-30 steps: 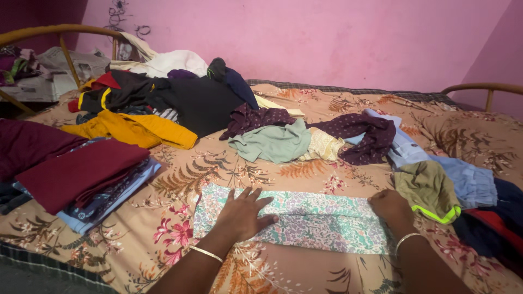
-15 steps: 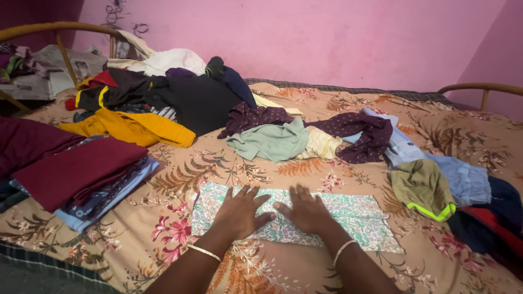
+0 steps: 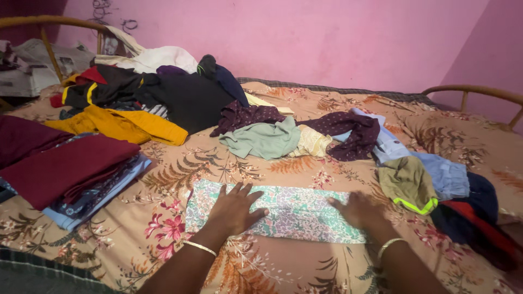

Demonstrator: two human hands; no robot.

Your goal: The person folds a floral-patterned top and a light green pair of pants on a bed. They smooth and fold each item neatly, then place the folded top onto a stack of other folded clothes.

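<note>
1. Fingers point(image 3: 239, 191) of my left hand point(image 3: 233, 209) spread flat, gripping nothing, pinning the floral cloth point(image 3: 283, 211) so it lies smooth.
2. My right hand point(image 3: 357, 209) presses its far end, open-palmed.
3. Beyond the cloth, a green garment point(image 3: 261, 140); left of it, maroon folded stack point(image 3: 60, 169).

Before me, a stack of folded maroon and blue clothes point(image 3: 65, 174) sits at the left on the floral bedsheet point(image 3: 283, 272); a mustard-yellow garment point(image 3: 125, 125) and an olive cloth with neon trim point(image 3: 408, 185) lie loose.
</note>
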